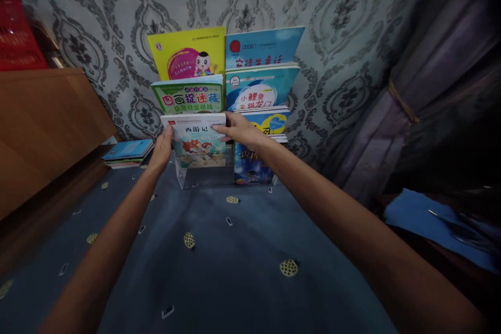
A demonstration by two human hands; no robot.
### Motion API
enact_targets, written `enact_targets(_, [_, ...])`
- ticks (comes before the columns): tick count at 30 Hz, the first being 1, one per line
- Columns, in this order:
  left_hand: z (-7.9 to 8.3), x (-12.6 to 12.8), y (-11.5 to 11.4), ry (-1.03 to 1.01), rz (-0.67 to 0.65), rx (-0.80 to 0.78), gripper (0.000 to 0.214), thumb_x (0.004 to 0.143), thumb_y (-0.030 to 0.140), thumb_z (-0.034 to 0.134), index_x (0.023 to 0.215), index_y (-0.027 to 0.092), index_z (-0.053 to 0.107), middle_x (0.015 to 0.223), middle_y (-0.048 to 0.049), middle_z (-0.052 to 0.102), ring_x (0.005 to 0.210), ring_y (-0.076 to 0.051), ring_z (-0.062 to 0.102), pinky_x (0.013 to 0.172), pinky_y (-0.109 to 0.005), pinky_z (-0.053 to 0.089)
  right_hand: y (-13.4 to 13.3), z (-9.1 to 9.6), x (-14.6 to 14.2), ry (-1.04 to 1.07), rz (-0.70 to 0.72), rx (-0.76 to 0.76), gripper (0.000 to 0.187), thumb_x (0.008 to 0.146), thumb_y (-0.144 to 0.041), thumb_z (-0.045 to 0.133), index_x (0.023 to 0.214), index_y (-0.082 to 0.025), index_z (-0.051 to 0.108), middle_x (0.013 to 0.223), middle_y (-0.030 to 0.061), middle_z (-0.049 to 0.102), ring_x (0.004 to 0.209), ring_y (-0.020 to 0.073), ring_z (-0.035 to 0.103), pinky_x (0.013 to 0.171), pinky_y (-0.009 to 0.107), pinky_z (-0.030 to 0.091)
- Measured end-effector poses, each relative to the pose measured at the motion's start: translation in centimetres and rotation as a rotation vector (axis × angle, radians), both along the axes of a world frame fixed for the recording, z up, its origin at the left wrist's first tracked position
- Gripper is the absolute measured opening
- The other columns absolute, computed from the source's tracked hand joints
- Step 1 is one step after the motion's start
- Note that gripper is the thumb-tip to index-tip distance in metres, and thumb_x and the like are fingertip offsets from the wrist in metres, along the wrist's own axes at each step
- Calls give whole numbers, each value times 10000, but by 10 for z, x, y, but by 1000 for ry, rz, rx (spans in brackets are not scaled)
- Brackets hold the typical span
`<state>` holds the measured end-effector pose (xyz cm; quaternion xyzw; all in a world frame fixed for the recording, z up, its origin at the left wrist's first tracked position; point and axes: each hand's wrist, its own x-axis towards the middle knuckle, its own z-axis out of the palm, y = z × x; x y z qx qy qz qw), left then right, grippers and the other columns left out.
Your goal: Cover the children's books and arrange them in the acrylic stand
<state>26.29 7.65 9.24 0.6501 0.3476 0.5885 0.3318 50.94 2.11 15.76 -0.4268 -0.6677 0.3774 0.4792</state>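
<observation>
Directly ahead, at the front left of the clear rack (180, 175) and before the green book (188, 98), holding the white-topped book (199, 142) face-out, long axis unclear, by its left edge in the left hand (160, 152) and its upper right corner in the right hand (241, 129), neither nearer.

The person's slim, smooth-looking bare left forearm (113, 240) widens steadily from a narrow wrist towards the lower edge of the head view, where it is cut off, and at its other end carries an uncovered left hand (161, 150) with slender fingers. The long bare right forearm (321, 198) has the same tapering shape, broad near the lower right corner, and its uncovered right hand (240, 129) shows a slim thumb (219, 128) with a rounded tip.
</observation>
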Motion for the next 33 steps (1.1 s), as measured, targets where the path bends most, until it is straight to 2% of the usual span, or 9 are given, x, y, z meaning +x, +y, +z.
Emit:
enact_targets(5, [0, 2, -1, 4, 36, 17, 721, 911, 765, 452, 1183, 146, 701, 1194, -134, 751, 1252, -302, 640, 1108, -446, 489, 3, 1, -1, 45, 14, 36, 73, 885, -202, 705, 942, -203, 659, 893, 12, 684, 910, 196, 664, 682, 309, 657])
enact_targets(12, [-1, 2, -3, 10, -4, 25, 715, 898, 769, 479, 1228, 168, 681, 1246, -126, 735, 1279, -299, 626, 1131, -458, 473, -2, 3, -1, 72, 56, 15, 78, 924, -274, 685, 925, -219, 630, 947, 30, 681, 932, 187, 652, 651, 257, 647])
enact_targets(15, [-2, 2, -1, 2, 7, 6, 738, 881, 784, 496, 1232, 162, 679, 1259, -129, 730, 1294, -301, 616, 1162, -469, 441, -3, 3, -4, 89, 45, 34, 159, 965, -350, 639, 884, -216, 611, 890, 30, 637, 885, 183, 634, 641, 269, 647])
enact_targets(20, [-2, 3, 3, -13, -1, 3, 751, 865, 804, 498, 1216, 169, 690, 1248, -120, 738, 1293, -306, 615, 1176, -489, 422, 1, 1, -8, 77, -17, 79, 289, 954, -469, 641, 831, -219, 564, 809, 6, 534, 786, 170, 583, 612, 308, 638])
enact_targets(24, [-3, 3, 5, 0, 0, 12, 748, 875, 800, 479, 1232, 176, 683, 1255, -119, 734, 1289, -307, 619, 1159, -486, 441, 4, 0, -9, 80, -42, 80, 312, 949, -483, 643, 813, -216, 556, 788, 4, 516, 758, 166, 573, 573, 305, 628])
enact_targets(29, [-3, 2, 6, 15, 24, -12, 772, 862, 812, 483, 1214, 157, 691, 1257, -133, 731, 1307, -317, 604, 1174, -482, 418, 7, 2, -11, 119, -55, 50, 335, 924, -490, 677, 797, -206, 552, 738, -9, 492, 720, 141, 552, 474, 217, 594])
enact_targets(33, [-3, 2, 1, 19, 29, -14, 753, 882, 788, 479, 1238, 156, 681, 1240, -132, 737, 1289, -314, 616, 1167, -471, 424, 6, 4, -9, 129, -36, 23, 249, 940, -402, 665, 816, -203, 584, 765, -5, 522, 737, 148, 578, 530, 254, 628])
